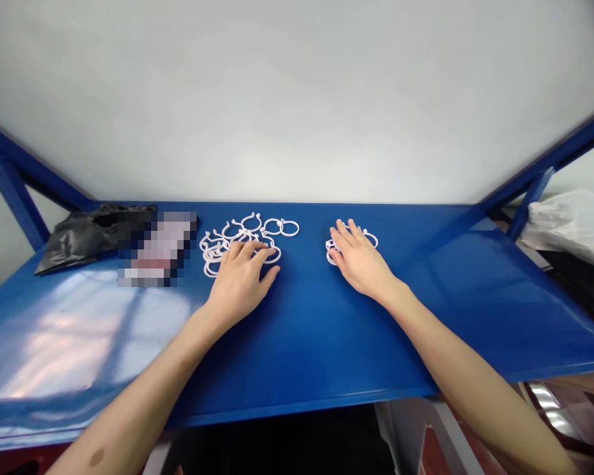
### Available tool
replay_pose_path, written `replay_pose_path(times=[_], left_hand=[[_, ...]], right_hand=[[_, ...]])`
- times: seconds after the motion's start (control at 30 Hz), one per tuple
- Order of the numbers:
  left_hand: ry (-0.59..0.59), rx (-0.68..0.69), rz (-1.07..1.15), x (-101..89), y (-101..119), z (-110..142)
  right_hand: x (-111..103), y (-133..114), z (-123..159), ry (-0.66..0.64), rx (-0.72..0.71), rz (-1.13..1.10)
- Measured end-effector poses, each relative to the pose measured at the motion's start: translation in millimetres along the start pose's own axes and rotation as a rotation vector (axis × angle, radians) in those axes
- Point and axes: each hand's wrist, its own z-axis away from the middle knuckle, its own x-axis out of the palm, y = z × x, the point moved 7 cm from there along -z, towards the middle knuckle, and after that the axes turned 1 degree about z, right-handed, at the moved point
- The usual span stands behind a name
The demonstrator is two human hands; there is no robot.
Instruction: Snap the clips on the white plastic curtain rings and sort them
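Observation:
A heap of white rings (212, 253) lies on the blue table (307, 343), left of the middle. Several are C-shaped with small knobbed ends, like shower curtain rings. My left hand (241, 277) rests over the right part of this heap, fingers bent and apart, the thumb held out; rings under its fingers are partly hidden. Farther right, my right hand (361, 260) lies palm down with spread fingers on a smaller group of white rings (371, 239). Much of that group is covered by the hand. Two linked rings (290, 228) lie at the heap's far right edge.
On the left are a black plastic bag (89, 231) and a blurred-out flat object (161, 251). Blue frame bars (529, 198) rise at both sides, before a pale back wall (297, 99). Clear plastic bags (574, 224) sit beyond the table's right edge.

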Motion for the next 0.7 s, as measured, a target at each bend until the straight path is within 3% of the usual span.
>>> replay_pose_path(times=[0.13, 0.33, 0.57, 0.7], left_hand=[[-0.032, -0.016, -0.015, 0.9, 0.5, -0.1], [-0.029, -0.008, -0.033, 1.6, 1.8, 0.9], [-0.009, 0.021, -0.094, -0.2, 2.2, 0.4], [0.004, 0.043, -0.093, -2.0, 3.6, -0.2]], right_hand=[[1.5, -3.5, -0.4, -0.061, 0.022, 0.037], [-4.2, 16.6, -1.3, -0.113, 0.183, 0.106], [-1.8, 3.2, -0.3, -0.174, 0.085, 0.009], [-4.2, 10.8, -1.0, -0.153, 0.145, 0.002]])
